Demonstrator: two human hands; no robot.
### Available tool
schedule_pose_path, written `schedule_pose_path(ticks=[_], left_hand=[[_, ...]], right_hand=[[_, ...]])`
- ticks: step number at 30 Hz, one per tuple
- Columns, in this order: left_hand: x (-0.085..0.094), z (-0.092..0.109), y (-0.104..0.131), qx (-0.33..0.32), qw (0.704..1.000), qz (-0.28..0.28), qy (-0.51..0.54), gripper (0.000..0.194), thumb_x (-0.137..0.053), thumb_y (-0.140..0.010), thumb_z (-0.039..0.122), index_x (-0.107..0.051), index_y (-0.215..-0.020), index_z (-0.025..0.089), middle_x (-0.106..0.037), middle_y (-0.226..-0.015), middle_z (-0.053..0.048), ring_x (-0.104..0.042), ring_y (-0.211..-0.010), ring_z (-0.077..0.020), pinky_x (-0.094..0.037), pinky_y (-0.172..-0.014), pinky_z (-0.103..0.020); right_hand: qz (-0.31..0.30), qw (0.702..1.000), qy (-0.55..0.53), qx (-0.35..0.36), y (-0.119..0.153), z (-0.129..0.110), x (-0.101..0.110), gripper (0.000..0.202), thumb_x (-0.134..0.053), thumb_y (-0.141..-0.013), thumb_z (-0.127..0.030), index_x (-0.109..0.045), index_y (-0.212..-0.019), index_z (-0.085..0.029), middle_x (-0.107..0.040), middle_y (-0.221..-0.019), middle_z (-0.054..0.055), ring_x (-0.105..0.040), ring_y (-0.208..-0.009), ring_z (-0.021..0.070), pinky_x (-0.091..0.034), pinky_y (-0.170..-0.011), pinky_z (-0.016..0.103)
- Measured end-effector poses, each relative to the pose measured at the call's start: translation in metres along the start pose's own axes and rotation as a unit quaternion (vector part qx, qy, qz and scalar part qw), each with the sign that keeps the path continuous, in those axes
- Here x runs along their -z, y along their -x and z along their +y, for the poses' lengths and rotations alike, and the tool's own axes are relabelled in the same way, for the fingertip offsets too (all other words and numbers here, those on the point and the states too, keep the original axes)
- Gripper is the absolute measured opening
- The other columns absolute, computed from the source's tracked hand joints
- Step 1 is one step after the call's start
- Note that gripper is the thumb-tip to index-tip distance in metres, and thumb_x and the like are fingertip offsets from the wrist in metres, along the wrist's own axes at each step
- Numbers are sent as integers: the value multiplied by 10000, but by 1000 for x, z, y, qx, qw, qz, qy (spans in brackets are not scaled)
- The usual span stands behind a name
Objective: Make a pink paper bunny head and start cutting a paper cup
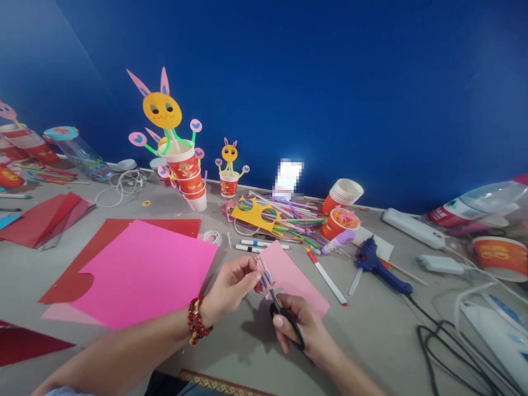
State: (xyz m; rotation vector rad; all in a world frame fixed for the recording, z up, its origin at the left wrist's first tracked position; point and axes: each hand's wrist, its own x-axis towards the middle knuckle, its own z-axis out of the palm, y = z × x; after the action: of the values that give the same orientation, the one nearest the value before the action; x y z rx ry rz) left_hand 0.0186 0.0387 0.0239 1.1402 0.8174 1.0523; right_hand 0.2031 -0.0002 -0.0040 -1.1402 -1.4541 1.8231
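My left hand (237, 281) pinches a small pink paper piece (268, 273) that has blue marks on it. In my right hand (300, 325) is a pair of black-handled scissors (297, 333), their blades up against the paper piece; how far apart the blades are is hard to make out. Beneath both hands lies a light pink sheet (293, 272) on the grey table. Left of my left hand rests a bright pink sheet (159, 269) over a red sheet (93, 253). Two white markers (264, 243) lie just beyond my fingers.
A blue glue gun (381, 264) with a black cord lies at right, near a red-and-white marker (328, 278). At the back stand paper cups with paper figures (183, 165), a yellow sheet with holes (256, 213), pipe cleaners (297, 217) and a lit phone (289, 177).
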Motion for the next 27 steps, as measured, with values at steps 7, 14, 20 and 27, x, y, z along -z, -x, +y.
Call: schedule_pose_path(ticks=[7,14,20,27], left_hand=[[-1,0,0,1,1000,2,-9,373,-663,-816,476,-500,-692,165,-570,-648,-3,-549,-591,-120,-440,-597,-242],[-3,1,2,-13,1000,-8,-19,361,-644,-839,464,-507,-700,159,-573,-666,-8,-553,-605,-117,-447,-607,-236],[-3,-1,3,-17,1000,-8,-12,341,-644,-848,426,-502,-689,159,-570,-663,-6,-549,-602,-113,-442,-598,-230],[-4,0,3,-13,1000,-8,-7,343,-644,-849,428,-499,-696,158,-564,-671,-6,-552,-604,-114,-445,-606,-236]], right_hand=[[4,1000,0,-4,1,-2,-1,618,-607,-657,-804,-423,-662,-214,-527,-417,-51,-379,-339,73,-231,-408,207],[-6,1000,-12,7,2,-1,-1,610,-590,-692,-791,-453,-670,-197,-543,-432,-32,-372,-366,73,-213,-431,215],[-13,1000,-16,1,1,-1,-1,615,-600,-678,-795,-455,-681,-197,-527,-424,-38,-369,-351,73,-211,-412,211],[-2,1000,-14,10,1,-1,-3,607,-598,-684,-789,-458,-677,-199,-504,-409,-48,-364,-342,70,-207,-408,209]])
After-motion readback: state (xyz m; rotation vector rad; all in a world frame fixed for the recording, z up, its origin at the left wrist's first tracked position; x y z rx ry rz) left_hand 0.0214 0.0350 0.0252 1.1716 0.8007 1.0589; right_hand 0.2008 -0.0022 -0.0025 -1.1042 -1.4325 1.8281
